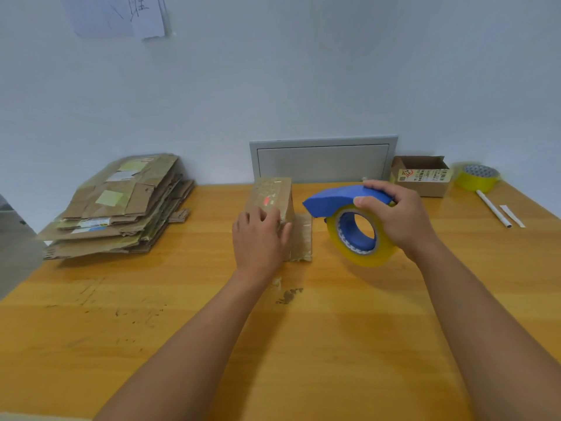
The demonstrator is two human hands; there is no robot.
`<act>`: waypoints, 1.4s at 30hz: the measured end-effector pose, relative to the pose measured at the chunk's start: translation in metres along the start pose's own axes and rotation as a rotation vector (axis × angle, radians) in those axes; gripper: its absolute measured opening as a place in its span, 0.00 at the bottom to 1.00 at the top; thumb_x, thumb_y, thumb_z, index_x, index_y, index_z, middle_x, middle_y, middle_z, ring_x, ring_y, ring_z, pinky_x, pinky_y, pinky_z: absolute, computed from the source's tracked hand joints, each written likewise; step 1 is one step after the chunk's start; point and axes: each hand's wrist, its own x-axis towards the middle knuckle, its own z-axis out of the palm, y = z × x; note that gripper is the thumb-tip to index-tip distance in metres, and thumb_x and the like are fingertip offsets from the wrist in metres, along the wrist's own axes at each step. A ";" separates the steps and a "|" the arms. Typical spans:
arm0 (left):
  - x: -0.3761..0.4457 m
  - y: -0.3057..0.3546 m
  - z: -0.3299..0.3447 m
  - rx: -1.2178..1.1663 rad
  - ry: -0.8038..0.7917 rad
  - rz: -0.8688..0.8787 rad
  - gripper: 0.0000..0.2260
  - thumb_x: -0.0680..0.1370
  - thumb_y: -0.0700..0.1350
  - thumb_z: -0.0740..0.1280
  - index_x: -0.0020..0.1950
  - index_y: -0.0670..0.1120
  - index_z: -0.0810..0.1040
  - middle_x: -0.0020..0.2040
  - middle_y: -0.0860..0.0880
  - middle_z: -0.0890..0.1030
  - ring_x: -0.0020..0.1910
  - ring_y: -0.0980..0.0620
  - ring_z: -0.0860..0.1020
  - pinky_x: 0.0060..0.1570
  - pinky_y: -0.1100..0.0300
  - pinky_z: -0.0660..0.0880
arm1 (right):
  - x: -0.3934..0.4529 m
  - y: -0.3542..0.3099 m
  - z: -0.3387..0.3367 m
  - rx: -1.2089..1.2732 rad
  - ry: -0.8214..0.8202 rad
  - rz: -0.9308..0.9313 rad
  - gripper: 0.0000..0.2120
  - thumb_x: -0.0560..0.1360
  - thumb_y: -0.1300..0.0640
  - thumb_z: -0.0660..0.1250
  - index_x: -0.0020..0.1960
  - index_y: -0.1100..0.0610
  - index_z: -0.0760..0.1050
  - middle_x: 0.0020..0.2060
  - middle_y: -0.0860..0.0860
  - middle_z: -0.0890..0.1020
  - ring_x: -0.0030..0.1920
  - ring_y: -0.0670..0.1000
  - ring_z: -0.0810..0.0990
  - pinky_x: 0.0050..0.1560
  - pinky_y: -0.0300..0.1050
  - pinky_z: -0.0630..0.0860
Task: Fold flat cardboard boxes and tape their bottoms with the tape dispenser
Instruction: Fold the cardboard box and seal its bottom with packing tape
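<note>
Slippage is the risk: left hand [259,235] presses flat on the folded box [274,205] while right hand [394,217] grips the tape dispenser [349,220]; flaps may spring apart.

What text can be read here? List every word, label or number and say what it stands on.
Nothing here reads clearly.
Paper on the wall: handwritten strokes, cut off by the frame, unreadable.
Yellow label on the small open box: red mark, a square code and fine print, too small to read.
Labels on the flat cardboard stack: blurred.
Box under the left hand: faint print and a red mark, unreadable.
</note>
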 end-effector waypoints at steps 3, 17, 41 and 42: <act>-0.001 0.000 0.001 -0.053 0.021 -0.003 0.15 0.76 0.59 0.69 0.46 0.47 0.78 0.46 0.47 0.75 0.47 0.45 0.71 0.50 0.52 0.68 | 0.001 -0.004 0.008 0.073 0.080 -0.006 0.16 0.73 0.50 0.74 0.60 0.47 0.80 0.52 0.39 0.80 0.52 0.41 0.79 0.50 0.37 0.75; -0.001 -0.015 -0.003 -0.127 -0.016 0.077 0.14 0.77 0.58 0.63 0.52 0.51 0.81 0.47 0.53 0.75 0.49 0.51 0.70 0.51 0.54 0.65 | 0.012 -0.033 0.041 0.203 0.091 -0.064 0.22 0.68 0.44 0.72 0.60 0.47 0.80 0.51 0.38 0.80 0.49 0.36 0.79 0.46 0.31 0.77; 0.016 -0.037 0.011 -0.014 0.060 0.266 0.15 0.75 0.58 0.70 0.46 0.46 0.80 0.42 0.47 0.76 0.42 0.45 0.73 0.42 0.52 0.65 | 0.012 -0.046 0.054 0.238 0.106 -0.074 0.21 0.68 0.44 0.72 0.60 0.46 0.79 0.51 0.39 0.80 0.49 0.37 0.79 0.47 0.33 0.78; 0.016 -0.033 0.011 0.002 0.043 0.244 0.15 0.74 0.58 0.72 0.46 0.46 0.80 0.44 0.45 0.78 0.43 0.44 0.74 0.43 0.51 0.67 | 0.011 -0.047 0.055 0.236 0.106 -0.071 0.21 0.68 0.43 0.72 0.60 0.46 0.79 0.51 0.39 0.80 0.49 0.37 0.79 0.47 0.33 0.78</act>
